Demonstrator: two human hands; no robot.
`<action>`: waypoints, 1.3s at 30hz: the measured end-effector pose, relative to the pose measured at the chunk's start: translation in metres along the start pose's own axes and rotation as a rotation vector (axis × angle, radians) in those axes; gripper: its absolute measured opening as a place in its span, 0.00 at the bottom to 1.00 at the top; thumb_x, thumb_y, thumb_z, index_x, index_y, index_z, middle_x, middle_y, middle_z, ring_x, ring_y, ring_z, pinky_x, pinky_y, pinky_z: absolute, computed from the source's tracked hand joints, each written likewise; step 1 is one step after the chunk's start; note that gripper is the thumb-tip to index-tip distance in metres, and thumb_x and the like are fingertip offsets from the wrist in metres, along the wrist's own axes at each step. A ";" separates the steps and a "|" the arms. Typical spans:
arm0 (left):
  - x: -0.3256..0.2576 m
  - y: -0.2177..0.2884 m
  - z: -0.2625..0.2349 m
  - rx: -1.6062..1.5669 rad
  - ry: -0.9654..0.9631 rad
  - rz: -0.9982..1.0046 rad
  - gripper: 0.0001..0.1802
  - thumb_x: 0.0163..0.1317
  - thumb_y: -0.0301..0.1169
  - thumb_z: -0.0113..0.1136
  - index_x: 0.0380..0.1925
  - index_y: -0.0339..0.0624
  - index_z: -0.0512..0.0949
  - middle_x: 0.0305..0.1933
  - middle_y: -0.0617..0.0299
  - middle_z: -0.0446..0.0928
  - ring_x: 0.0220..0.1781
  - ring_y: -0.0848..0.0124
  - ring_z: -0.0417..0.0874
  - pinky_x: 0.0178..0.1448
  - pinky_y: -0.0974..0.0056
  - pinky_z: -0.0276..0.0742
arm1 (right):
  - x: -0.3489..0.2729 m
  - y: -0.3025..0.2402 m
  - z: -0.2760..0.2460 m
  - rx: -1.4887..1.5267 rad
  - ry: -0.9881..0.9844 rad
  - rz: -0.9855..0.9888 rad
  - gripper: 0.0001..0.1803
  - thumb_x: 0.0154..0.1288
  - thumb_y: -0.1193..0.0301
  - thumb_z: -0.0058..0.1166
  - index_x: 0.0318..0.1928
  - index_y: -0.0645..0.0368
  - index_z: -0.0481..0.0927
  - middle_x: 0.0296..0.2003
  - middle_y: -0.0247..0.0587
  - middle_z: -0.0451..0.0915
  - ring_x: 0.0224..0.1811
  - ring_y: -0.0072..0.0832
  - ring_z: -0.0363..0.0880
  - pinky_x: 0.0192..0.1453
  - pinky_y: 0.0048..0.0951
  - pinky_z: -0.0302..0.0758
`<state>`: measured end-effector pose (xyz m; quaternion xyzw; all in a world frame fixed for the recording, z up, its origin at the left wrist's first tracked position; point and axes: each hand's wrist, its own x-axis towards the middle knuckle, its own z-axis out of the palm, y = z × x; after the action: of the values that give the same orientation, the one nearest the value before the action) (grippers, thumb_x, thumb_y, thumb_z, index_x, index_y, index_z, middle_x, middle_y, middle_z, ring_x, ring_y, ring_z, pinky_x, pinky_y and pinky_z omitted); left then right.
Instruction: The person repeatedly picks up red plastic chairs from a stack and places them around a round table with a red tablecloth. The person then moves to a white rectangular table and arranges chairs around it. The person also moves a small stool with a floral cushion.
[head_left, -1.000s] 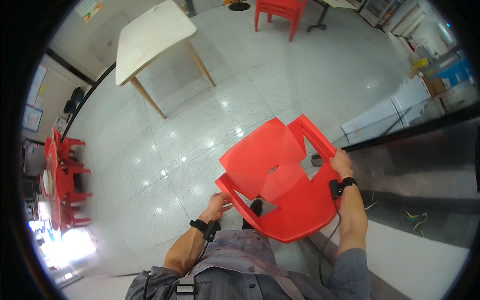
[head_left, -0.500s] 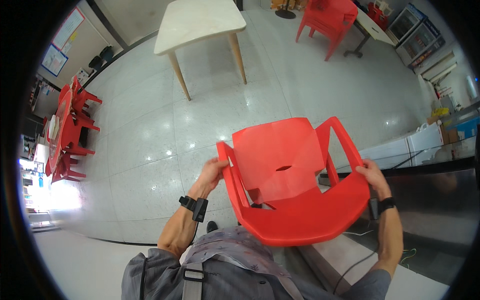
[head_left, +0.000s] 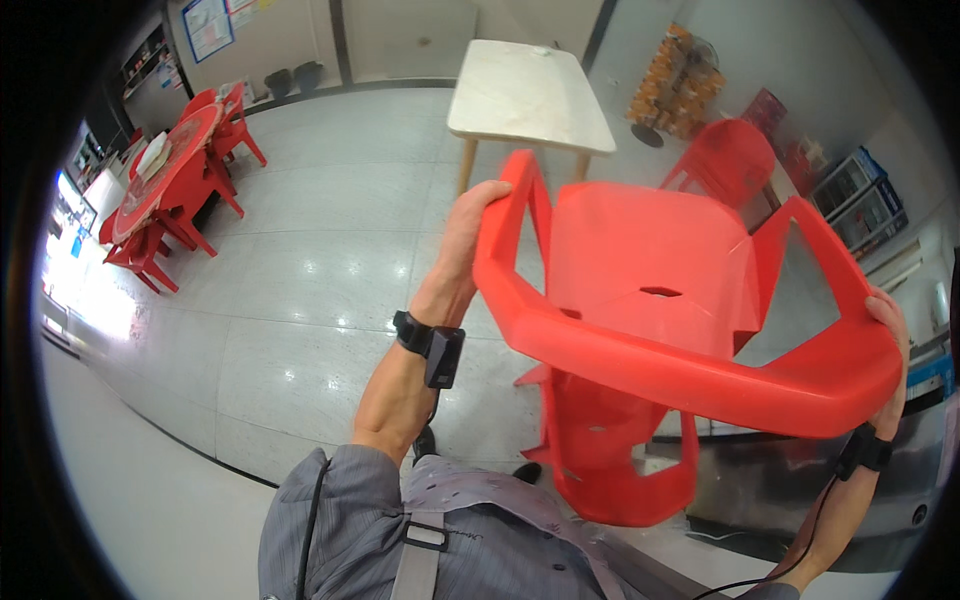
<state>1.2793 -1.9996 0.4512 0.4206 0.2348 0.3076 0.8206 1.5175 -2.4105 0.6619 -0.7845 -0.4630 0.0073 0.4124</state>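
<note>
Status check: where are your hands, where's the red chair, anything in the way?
Left hand grips one armrest, right hand the other. Red plastic chair held up off the floor. White table and a second red chair ahead.

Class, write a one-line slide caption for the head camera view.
Both hands, left hand and right hand, hold a red plastic armchair aloft by its armrests above a glossy tiled floor.

bright, even indoor light, window glare at far left, glossy floor (head_left: 300,250) reflections, fisheye-bent dark rim
</note>
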 end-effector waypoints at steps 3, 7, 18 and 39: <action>-0.010 0.025 -0.030 -0.062 -0.008 0.082 0.12 0.65 0.40 0.53 0.33 0.42 0.74 0.30 0.69 0.71 0.29 0.81 0.69 0.29 0.71 0.66 | 0.018 -0.042 0.045 -0.064 -0.017 -0.238 0.18 0.66 0.62 0.54 0.55 0.50 0.77 0.58 0.39 0.70 0.53 0.27 0.74 0.55 0.26 0.74; -0.002 0.040 -0.039 -0.197 0.031 0.087 0.14 0.65 0.40 0.54 0.39 0.41 0.75 0.36 0.65 0.73 0.34 0.77 0.73 0.36 0.69 0.72 | 0.068 -0.050 0.055 0.258 0.115 0.167 0.21 0.63 0.62 0.57 0.54 0.57 0.76 0.55 0.38 0.72 0.48 0.24 0.76 0.50 0.24 0.76; -0.032 0.075 -0.208 -0.220 0.309 0.362 0.21 0.61 0.32 0.59 0.49 0.28 0.71 0.52 0.52 0.71 0.54 0.67 0.75 0.64 0.60 0.75 | 0.185 0.072 0.297 0.621 -0.393 0.429 0.15 0.54 0.72 0.56 0.41 0.68 0.79 0.31 0.39 0.80 0.29 0.25 0.79 0.35 0.25 0.77; 0.112 0.186 -0.323 0.238 0.408 0.222 0.17 0.59 0.28 0.54 0.48 0.33 0.74 0.34 0.69 0.69 0.33 0.81 0.71 0.51 0.70 0.76 | 0.160 0.140 0.667 1.076 -0.654 0.803 0.16 0.56 0.77 0.52 0.45 0.71 0.77 0.36 0.42 0.81 0.34 0.26 0.80 0.40 0.26 0.77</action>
<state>1.0929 -1.6597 0.4191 0.4667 0.3825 0.4443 0.6622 1.4470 -1.8990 0.1897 -0.5409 -0.1725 0.6159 0.5462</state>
